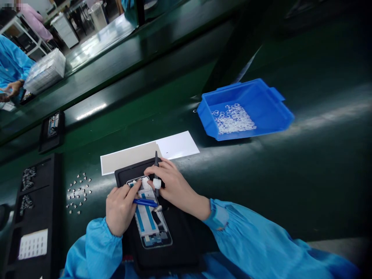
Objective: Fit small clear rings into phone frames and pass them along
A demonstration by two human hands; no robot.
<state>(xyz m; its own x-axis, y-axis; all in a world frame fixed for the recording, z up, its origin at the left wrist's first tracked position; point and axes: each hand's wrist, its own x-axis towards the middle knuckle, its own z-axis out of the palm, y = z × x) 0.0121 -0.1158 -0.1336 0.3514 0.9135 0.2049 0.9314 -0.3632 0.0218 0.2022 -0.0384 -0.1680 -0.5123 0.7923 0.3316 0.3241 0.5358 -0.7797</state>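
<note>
A phone frame (151, 223) with blue strips lies in a black jig (174, 248) in front of me. My left hand (119, 209) rests on the frame's left edge, closed around a blue pen-like tool (145, 202). My right hand (171, 186) is at the frame's top end, pinching dark tweezers (156, 162) that point away from me; one finger wears a white cot. Both sleeves are light blue.
A blue tray (261, 104) of small clear parts sits far right. A white and beige sheet (151, 153) lies beyond the jig. Small loose parts (78, 192) are scattered at left, beside black trays (31, 217). Another person's hand (11, 91) works at far left.
</note>
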